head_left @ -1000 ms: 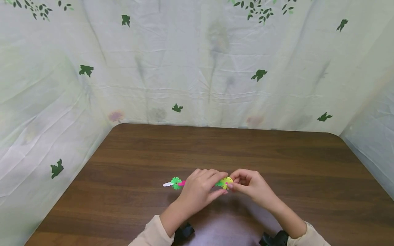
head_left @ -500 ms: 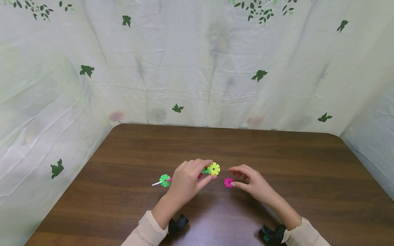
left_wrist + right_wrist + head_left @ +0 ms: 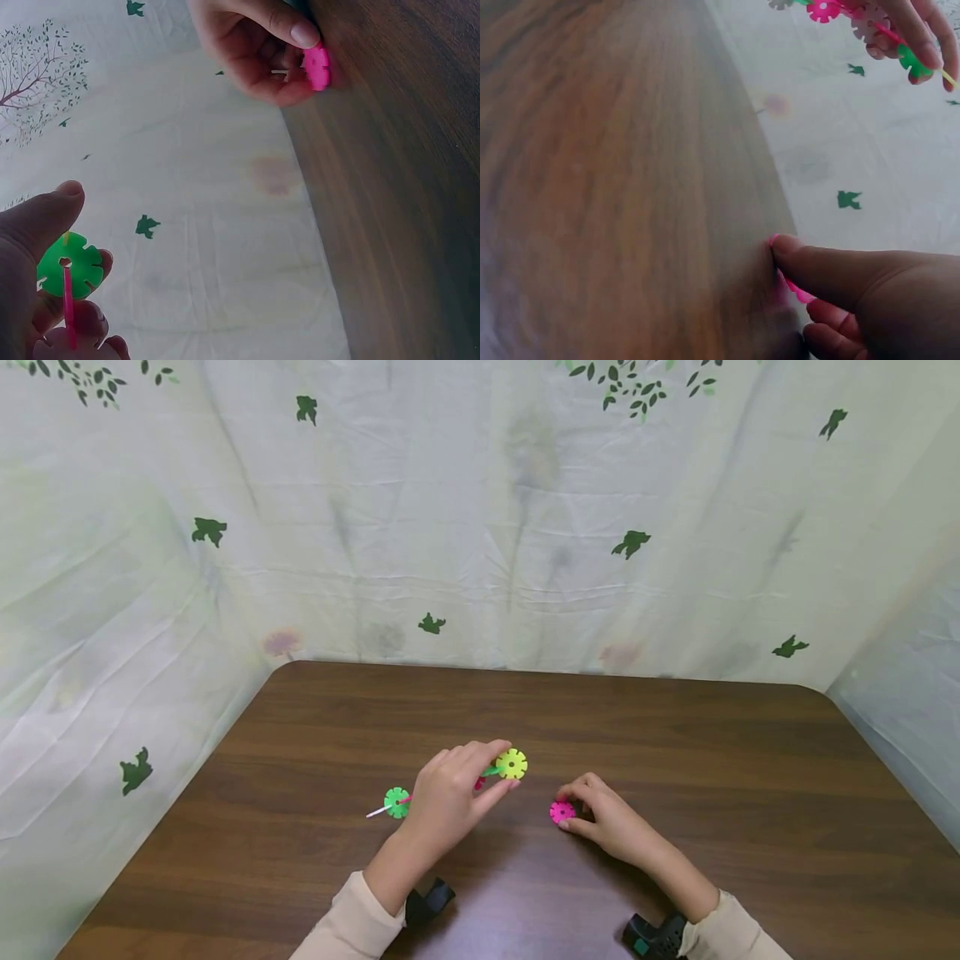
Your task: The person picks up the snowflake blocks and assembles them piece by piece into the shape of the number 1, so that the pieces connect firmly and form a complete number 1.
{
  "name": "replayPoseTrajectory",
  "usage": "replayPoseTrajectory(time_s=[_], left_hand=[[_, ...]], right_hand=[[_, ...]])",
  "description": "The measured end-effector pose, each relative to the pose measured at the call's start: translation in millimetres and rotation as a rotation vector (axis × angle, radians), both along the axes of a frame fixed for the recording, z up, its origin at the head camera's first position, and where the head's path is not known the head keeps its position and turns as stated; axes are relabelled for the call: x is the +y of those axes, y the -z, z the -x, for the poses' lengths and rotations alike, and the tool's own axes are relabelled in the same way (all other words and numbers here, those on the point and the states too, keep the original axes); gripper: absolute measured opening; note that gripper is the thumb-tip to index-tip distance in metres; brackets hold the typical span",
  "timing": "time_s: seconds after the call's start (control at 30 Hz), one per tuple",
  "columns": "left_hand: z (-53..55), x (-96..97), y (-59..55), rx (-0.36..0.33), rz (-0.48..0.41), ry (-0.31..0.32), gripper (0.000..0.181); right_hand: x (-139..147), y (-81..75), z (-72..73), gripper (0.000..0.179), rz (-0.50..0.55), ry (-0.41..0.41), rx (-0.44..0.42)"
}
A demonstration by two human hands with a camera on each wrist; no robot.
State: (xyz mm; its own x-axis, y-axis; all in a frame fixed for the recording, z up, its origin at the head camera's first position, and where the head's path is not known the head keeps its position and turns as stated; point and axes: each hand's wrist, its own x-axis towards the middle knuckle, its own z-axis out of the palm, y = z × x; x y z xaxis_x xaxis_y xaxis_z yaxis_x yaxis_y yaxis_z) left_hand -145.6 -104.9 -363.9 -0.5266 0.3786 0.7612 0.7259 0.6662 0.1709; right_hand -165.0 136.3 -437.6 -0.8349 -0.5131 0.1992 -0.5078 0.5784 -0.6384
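My left hand (image 3: 446, 793) holds a chain of notched plastic interlocking discs above the table. At the chain's right end is a yellow disc (image 3: 512, 764), at thumb and fingertips. A green disc (image 3: 397, 802) and a white disc (image 3: 378, 812) seen edge-on stick out at the left. The palm hides the middle; the right wrist view shows a pink disc (image 3: 823, 9) there, slotted between others. To the right, my right hand (image 3: 615, 827) pinches a separate pink disc (image 3: 562, 812) between thumb and fingers, low near the tabletop. Whether it touches the wood I cannot tell.
A brown wooden table (image 3: 337, 718) lies under both hands. Pale cloth (image 3: 480, 527) with leaf and bird prints hangs behind it and at the sides. Black wrist devices (image 3: 429, 902) sit under both forearms, by the cream sleeves (image 3: 352, 918).
Both hands were together at the yellow disc a second ago. The left hand has moved left and away with the chain. The right hand, now apart and slightly lower, has the pink disc.
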Motion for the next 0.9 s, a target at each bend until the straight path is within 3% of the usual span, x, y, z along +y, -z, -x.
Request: replayPoseTrajectory(time_s=[0.27,0.6,0.9], left_hand=[[-0.4,0.8,0.5,-0.011,0.004,0.028,0.038],[-4.0,7.7,1.6,-0.003,0.011,0.055,0.041],[-12.3,18.5,4.1,-0.068,0.053,0.108,0.033]], right_hand=[[3.1,-10.7,1.0,0.024,0.089,-0.058,-0.06],[5.4,-50.0,-8.6,0.015,0.374,0.028,-0.059],[3.2,-68.4,-22.4,0.014,0.424,-0.031,0.042]])
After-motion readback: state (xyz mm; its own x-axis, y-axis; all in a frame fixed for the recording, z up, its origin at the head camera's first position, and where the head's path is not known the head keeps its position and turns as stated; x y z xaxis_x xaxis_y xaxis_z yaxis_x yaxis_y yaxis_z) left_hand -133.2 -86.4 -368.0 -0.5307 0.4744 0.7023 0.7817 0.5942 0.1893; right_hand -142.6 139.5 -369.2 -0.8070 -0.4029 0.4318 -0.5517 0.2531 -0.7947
